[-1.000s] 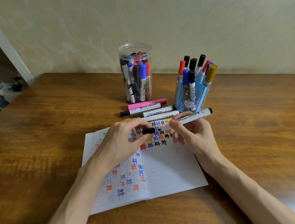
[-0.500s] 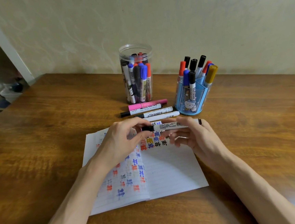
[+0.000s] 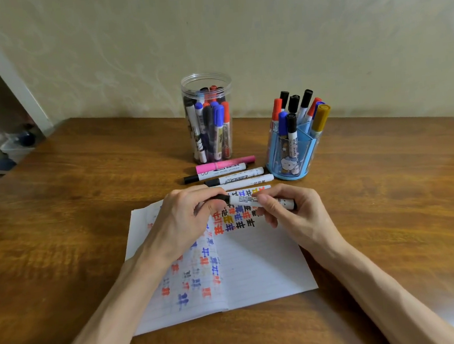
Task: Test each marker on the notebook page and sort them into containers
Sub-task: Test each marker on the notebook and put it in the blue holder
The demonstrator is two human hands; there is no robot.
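desk point(image 3: 387, 199): brown wood, carrying everything; a pale wall stands behind it at 12 o'clock.
notebook point(image 3: 261, 265): lies open at 6 o'clock of the desk's middle. Its pages are lined, with test marks in red, blue, black and orange on the left page and crowded toward the 12 o'clock edge.
left hand point(image 3: 186, 219): thumb and fingers pinch the black cap point(image 3: 220, 198) of the held marker point(image 3: 246, 199), at its 9 o'clock end.
right hand point(image 3: 292, 210): fingers and thumb curl round the barrel's 3 o'clock half.
clear jar point(image 3: 205, 78): at 12 o'clock of the notebook, upright, open-topped, packed with markers.
blue holder point(image 3: 285, 164): at 1 o'clock of the notebook, near the clear jar but apart from it. Markers stand in it caps up, one gold-capped.
loose markers point(image 3: 225, 164): at least four lie in a row between notebook and clear jar, the pink one farthest; likely still to be tested.
held marker, handling: probably light, stiff plastic with a smooth, slightly slippery barrel. Take it mid-barrel with one hand and by the cap with the other, then pull straight along the 9-to-3 line.
held marker, look: white barrel with small dark print and a black rear end, held roughly level over the notebook's 12 o'clock edge. Whether the black cap is fully seated cannot be told.
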